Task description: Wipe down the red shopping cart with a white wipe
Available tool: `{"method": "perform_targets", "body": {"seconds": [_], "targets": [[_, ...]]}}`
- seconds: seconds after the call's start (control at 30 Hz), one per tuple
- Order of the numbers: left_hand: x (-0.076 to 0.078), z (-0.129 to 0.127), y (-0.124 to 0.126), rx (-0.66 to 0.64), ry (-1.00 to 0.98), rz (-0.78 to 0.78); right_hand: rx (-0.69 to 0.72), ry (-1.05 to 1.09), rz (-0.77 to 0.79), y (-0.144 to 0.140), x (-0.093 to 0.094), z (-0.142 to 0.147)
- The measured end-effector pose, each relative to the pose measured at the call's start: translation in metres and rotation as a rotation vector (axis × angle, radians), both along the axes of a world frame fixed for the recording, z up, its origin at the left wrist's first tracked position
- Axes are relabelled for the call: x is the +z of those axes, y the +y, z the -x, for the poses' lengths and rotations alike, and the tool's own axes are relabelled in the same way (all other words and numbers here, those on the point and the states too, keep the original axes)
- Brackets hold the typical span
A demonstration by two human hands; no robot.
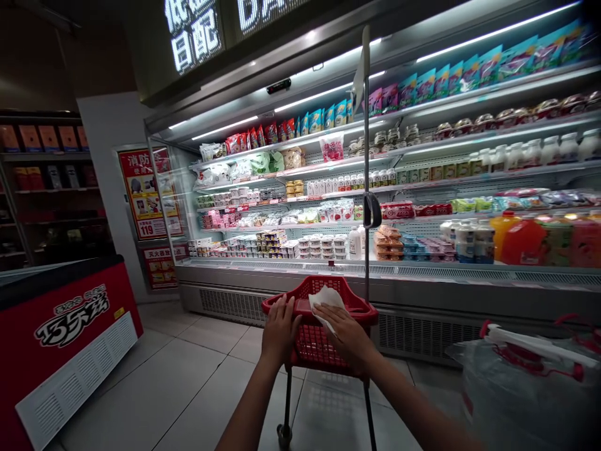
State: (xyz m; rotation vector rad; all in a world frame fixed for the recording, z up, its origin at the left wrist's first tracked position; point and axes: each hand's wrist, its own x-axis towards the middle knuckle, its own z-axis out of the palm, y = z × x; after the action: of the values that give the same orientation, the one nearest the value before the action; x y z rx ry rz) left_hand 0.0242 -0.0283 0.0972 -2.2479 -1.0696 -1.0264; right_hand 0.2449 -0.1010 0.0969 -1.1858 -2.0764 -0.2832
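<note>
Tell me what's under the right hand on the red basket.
A white paper lies under the right hand, against the red basket rim. The hand covers its lower part; the basket's inside is not visible.

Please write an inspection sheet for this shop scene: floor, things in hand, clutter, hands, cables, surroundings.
Surface: pale tiled floor.
Things in hand: red basket trolley on wheels, with a white cloth or paper on its rim.
Clutter: a second red basket covered with clear plastic, lower right.
Hands: left hand grips the rim; right hand lies flat on the white cloth.
Cables: nothing seen.
Surroundings: lit open refrigerated shelves full of dairy and drinks; red chest freezer at left; red wall posters.
</note>
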Motion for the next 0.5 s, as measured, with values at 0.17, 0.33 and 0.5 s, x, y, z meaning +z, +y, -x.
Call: {"method": "perform_targets", "body": {"seconds": [0.17,0.33,0.5], "targets": [[-0.006,-0.006,-0.005,-0.010,-0.008,0.003,-0.217,0.009,-0.003,-0.014,-0.005,-0.040],[-0.009,-0.036,-0.018,-0.014,-0.021,-0.043,-0.395,0.048,0.013,0.011,-0.001,-0.018],[-0.013,-0.050,-0.020,-0.020,-0.030,-0.070,-0.279,0.057,-0.024,0.025,0.006,0.034]]}}
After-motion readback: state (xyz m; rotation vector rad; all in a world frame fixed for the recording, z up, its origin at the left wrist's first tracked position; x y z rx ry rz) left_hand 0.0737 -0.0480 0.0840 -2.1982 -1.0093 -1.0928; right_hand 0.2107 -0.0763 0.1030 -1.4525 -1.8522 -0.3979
